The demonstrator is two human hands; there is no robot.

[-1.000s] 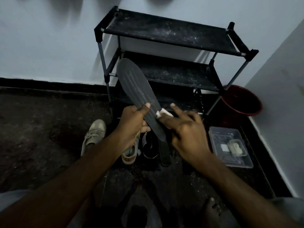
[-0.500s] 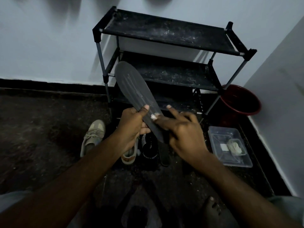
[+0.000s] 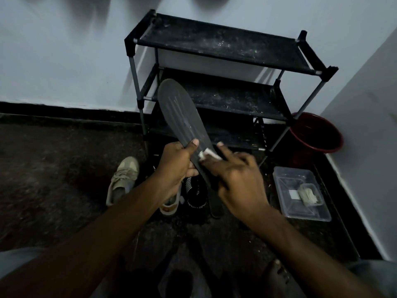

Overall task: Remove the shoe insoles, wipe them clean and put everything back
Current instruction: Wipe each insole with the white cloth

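My left hand (image 3: 175, 166) grips a dark grey insole (image 3: 180, 117) by its lower half, thumb on top, with the toe end pointing up and away. My right hand (image 3: 234, 177) presses a small white wipe (image 3: 207, 153) against the insole's right edge near the heel, fingers curled around the wipe. A second dark insole (image 3: 215, 206) lies on the floor below my hands. A beige shoe (image 3: 123, 179) sits on the floor to the left. Another pale shoe (image 3: 169, 206) and a black shoe (image 3: 196, 193) lie partly hidden under my left hand.
A black three-shelf rack (image 3: 225, 50) stands against the white wall ahead. A red bucket (image 3: 315, 134) sits in the right corner. A clear plastic tray (image 3: 300, 194) holding wipes lies on the dark floor at right. My bare foot (image 3: 277, 274) shows at the bottom.
The right hand with the wipe has slid a short way back and forth along the insole near the heel. The left hand keeps the insole in nearly the same place.
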